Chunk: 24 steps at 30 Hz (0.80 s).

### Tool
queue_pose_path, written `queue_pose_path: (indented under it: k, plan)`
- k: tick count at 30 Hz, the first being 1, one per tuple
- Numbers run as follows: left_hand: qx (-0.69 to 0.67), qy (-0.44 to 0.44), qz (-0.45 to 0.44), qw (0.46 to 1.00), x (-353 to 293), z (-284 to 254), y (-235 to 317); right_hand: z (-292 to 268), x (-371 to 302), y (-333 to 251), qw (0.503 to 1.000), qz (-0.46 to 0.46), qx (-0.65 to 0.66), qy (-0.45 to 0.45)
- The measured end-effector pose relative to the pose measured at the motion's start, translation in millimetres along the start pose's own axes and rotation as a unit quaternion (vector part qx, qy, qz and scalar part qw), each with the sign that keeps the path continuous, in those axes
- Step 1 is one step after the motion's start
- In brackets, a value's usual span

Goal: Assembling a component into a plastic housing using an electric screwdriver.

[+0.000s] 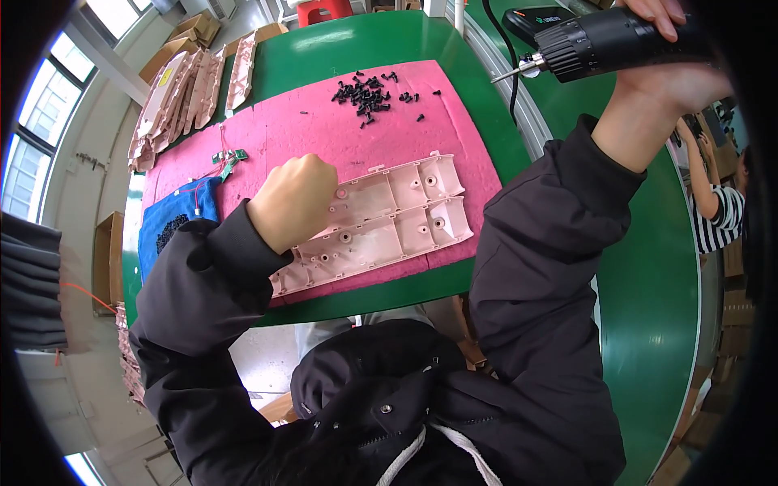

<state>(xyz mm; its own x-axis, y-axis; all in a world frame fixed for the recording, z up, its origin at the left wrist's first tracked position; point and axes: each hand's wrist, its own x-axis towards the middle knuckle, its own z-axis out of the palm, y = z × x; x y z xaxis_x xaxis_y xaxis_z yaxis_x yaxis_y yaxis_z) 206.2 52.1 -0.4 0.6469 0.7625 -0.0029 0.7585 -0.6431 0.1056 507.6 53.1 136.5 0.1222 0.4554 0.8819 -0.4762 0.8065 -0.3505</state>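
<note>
My left hand (296,201) is curled closed above the left part of two long pink plastic housing shells (369,253). Its fingertips are turned down out of sight, so whatever they pinch cannot be made out. The shells lie side by side, hollow side up, showing ribs and screw posts. Raised at the upper right, my right hand (666,81) grips a black electric screwdriver (604,47). The tool's thin metal bit points left, well away from the shells. A loose pile of black screws (362,97) lies on the pink foam mat (284,121) beyond the shells.
Small green circuit boards (230,159) with red wires rest beside a blue cloth (203,202) bearing tiny black parts (172,230). More pink shells (182,101) are stacked at the far left. A black device (531,23) with a cable stands near a metal rail. A person (717,206) works at right.
</note>
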Motion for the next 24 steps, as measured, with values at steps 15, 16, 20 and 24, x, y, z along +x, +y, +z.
queue_pose_path:
  k: [15, 16, 20, 24]
  plan:
    - [-0.114, -0.074, -0.083, 0.987, -5.4, -31.2, -1.3, -2.1, -0.5, -2.3, 1.0, -0.003, -0.01, -0.015]
    - [-0.307, -0.06, -0.121, 0.942, -13.5, -31.7, -7.3, -0.9, -1.0, -2.8, 1.0, -0.005, -0.004, -0.008]
    - [-0.664, -0.026, -0.167, 0.729, -33.2, -31.0, -10.9, -4.5, 0.8, -3.9, 1.0, -0.005, 0.002, -0.006]
    - [-0.675, -0.03, -0.142, 0.724, -47.2, -32.1, -6.4, -4.1, 0.6, -3.9, 1.0, -0.001, 0.012, -0.009]
